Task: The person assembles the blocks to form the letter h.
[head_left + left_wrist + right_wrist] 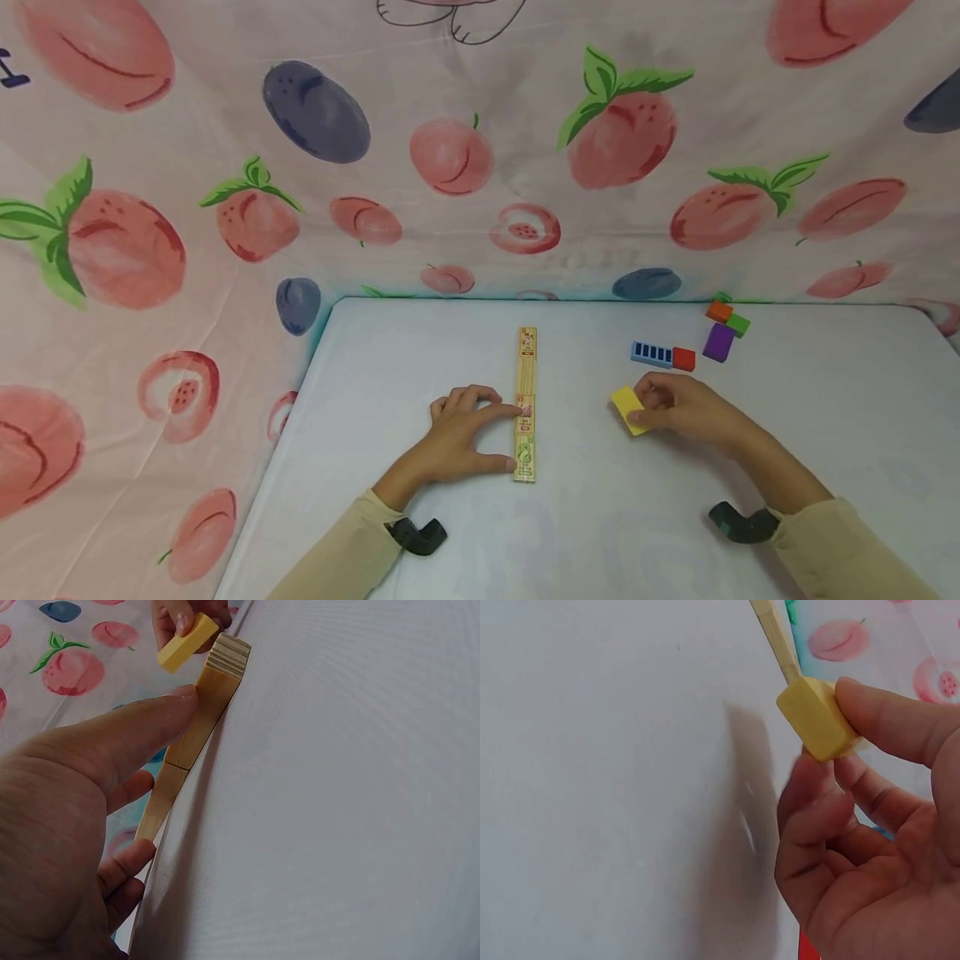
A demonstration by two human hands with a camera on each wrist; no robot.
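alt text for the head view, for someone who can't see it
On a white table, a person's right hand pinches a small yellow rectangular block while the left hand touches a long row of wooden blocks with fingertips and thumb. Blue, red, purple, orange and green blocks lie at the far right, before a peach-print cloth backdrop.
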